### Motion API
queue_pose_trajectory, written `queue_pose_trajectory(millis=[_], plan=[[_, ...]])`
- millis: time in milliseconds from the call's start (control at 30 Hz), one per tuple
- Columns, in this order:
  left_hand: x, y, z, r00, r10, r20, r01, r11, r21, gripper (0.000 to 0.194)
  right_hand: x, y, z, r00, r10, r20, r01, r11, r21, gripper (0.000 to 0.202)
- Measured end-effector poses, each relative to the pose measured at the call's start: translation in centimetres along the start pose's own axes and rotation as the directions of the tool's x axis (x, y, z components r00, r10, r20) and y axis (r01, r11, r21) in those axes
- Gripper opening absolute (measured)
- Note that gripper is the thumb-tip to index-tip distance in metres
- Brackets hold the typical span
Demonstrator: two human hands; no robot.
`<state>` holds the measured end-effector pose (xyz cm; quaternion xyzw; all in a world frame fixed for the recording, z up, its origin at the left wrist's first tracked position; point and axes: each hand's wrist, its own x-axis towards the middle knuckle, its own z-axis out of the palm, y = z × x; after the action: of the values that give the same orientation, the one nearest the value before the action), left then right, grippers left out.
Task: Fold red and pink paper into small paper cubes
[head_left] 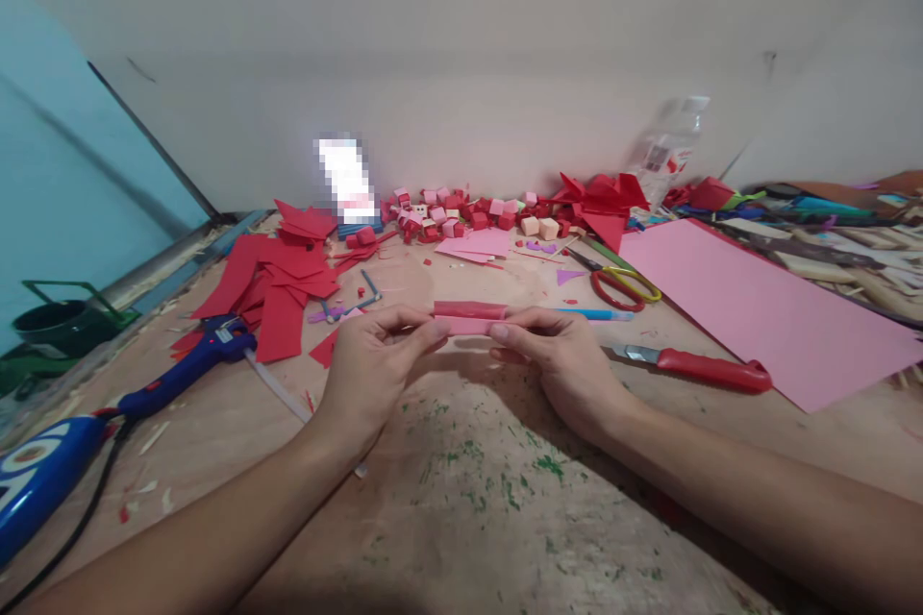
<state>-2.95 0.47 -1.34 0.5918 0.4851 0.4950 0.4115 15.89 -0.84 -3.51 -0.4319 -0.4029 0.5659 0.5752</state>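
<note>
Between my two hands, above the middle of the wooden table (pixel 447 500), is a narrow folded strip of pink and red paper (pixel 470 318). My left hand (pixel 375 356) pinches its left end between thumb and fingers. The right end is pinched in my right hand (pixel 566 360), with the thumb on the near side. The strip's red part stands behind its pink part. A blue pen (pixel 606 314) lies just behind my right hand, and a knife with a red handle (pixel 713 369) lies to the right of it.
Red paper pieces (pixel 281 279) and a blue glue gun (pixel 180 375) lie left. Scissors (pixel 624 285), a pink sheet (pixel 764 307) and a bottle (pixel 670 154) are right. Small red and pink cubes (pixel 461 211) and a lit phone (pixel 348 178) are at the back.
</note>
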Motion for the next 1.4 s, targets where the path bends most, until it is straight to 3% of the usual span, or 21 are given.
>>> queue_pose_trajectory(millis=[200,433,633,900,1400], plan=[[-0.28,0.40,0.25,1.000,0.011,-0.015,-0.011,0.999,0.031,0.012,-0.06,0.06,0.09,1.000,0.014,0.021,-0.015,0.998,0.059,0.026],[-0.71,0.58,0.74,0.991,-0.116,0.060,0.127,0.960,-0.251,0.037,-0.11,-0.04,0.14,1.000,-0.001,0.007,0.000,0.993,0.121,0.037],[-0.37,0.36,0.59,0.962,-0.174,0.211,0.204,0.970,-0.129,0.028,-0.04,0.16,0.09,0.999,-0.041,-0.013,0.042,0.997,0.068,0.033],[-0.28,0.26,0.37,0.961,-0.164,0.225,0.194,0.974,-0.118,0.022,-0.12,-0.13,0.14,0.986,0.050,0.156,-0.044,0.998,-0.041,0.026],[-0.34,0.32,0.32,0.957,-0.144,0.254,0.168,0.983,-0.075,0.023,-0.15,0.00,0.19,0.989,0.061,0.137,-0.060,0.998,-0.009,0.025]])
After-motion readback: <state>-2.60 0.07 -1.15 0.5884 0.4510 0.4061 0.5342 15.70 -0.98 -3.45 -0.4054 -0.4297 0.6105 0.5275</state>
